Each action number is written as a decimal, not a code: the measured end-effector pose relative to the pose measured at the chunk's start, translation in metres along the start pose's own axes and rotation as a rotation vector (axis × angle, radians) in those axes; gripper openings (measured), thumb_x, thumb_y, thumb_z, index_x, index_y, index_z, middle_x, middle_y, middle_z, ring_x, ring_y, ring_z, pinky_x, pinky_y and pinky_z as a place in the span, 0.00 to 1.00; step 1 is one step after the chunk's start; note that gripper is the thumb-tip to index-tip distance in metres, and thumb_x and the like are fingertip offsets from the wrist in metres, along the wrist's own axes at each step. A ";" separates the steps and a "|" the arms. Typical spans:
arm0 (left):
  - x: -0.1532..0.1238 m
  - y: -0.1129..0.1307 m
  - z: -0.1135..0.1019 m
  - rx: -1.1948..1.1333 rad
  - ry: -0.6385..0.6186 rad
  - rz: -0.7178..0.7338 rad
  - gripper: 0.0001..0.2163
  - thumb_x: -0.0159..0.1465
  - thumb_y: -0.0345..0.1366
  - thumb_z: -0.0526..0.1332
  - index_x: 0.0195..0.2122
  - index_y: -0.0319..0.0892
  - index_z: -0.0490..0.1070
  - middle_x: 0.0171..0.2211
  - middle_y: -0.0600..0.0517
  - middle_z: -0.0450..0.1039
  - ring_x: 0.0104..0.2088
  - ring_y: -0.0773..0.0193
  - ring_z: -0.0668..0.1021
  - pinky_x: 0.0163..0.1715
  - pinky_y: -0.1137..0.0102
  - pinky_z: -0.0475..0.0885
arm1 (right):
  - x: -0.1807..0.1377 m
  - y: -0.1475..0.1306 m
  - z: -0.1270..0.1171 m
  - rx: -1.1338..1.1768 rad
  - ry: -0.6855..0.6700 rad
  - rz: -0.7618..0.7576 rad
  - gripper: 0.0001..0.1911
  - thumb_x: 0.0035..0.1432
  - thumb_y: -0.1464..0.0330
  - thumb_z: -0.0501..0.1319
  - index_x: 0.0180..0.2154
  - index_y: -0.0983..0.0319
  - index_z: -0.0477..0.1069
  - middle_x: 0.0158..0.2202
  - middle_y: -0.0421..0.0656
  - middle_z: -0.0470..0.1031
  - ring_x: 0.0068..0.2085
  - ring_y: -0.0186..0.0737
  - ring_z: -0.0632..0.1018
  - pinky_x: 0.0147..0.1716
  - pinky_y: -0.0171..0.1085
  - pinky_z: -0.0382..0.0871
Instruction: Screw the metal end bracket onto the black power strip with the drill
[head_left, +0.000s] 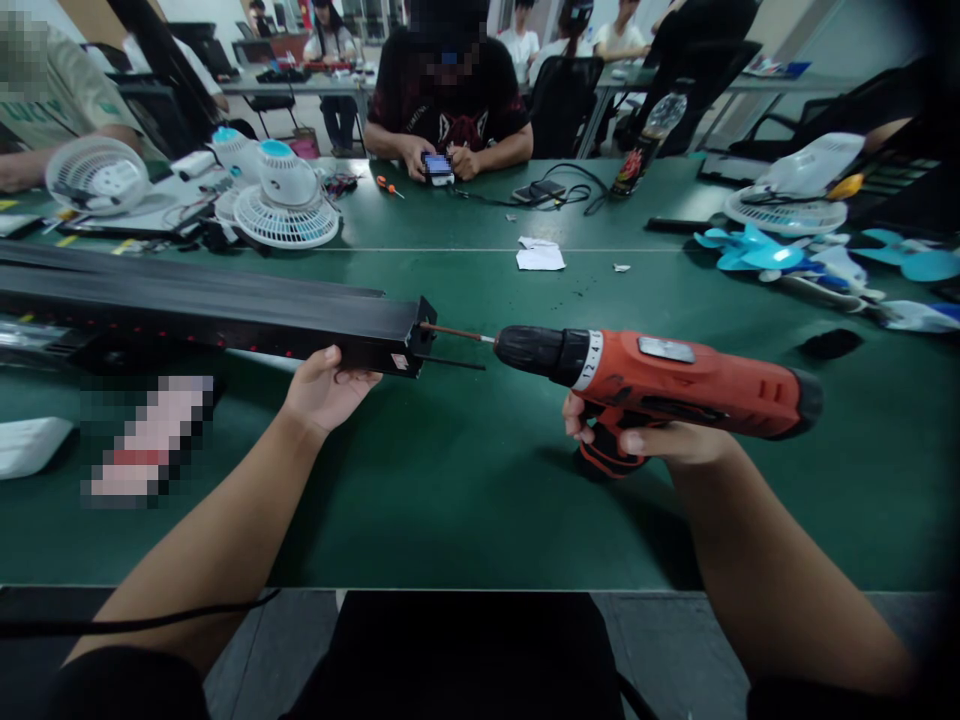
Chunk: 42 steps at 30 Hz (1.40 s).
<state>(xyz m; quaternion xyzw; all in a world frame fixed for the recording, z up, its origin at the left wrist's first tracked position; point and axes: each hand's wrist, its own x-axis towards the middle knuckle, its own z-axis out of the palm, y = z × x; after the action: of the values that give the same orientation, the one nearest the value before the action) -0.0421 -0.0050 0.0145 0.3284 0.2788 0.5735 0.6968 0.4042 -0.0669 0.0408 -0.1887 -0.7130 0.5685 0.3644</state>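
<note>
A long black metal bar [210,310] lies across the green table [465,500] from the left edge to the middle. My left hand [324,388] grips its right end from below, fingers curled around the underside. My right hand [660,440] is wrapped around the handle of a red and black power drill [652,378]. The drill points left, and its thin bit [457,334] meets the end face of the bar. A thin black rod sticks out of the bar's end just below the bit.
White desk fans [281,200] and fan parts sit at the back left, with blue fan blades [757,250] and a fan grille at the right. Paper scraps [538,257], a bottle [651,135] and cables lie mid-table. A person sits opposite holding a phone; others are behind.
</note>
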 end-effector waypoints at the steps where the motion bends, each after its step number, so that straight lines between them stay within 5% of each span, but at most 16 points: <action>1: 0.000 0.000 0.000 0.000 0.002 0.000 0.21 0.46 0.40 0.88 0.24 0.44 0.75 0.15 0.63 0.59 0.18 0.73 0.68 0.33 0.69 0.82 | 0.000 0.000 0.000 -0.001 -0.004 0.003 0.23 0.69 0.56 0.77 0.59 0.60 0.83 0.46 0.50 0.88 0.38 0.40 0.87 0.41 0.37 0.87; 42: 0.001 -0.002 -0.003 0.051 0.040 0.025 0.22 0.48 0.43 0.87 0.24 0.45 0.72 0.14 0.63 0.56 0.20 0.69 0.74 0.37 0.68 0.87 | -0.001 -0.002 -0.002 -0.076 0.017 0.005 0.23 0.68 0.54 0.78 0.57 0.61 0.84 0.48 0.52 0.87 0.40 0.45 0.87 0.41 0.40 0.88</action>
<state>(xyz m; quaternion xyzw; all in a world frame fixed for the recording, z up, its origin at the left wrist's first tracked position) -0.0427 -0.0039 0.0107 0.3380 0.3030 0.5813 0.6753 0.4072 -0.0668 0.0426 -0.2090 -0.7305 0.5404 0.3614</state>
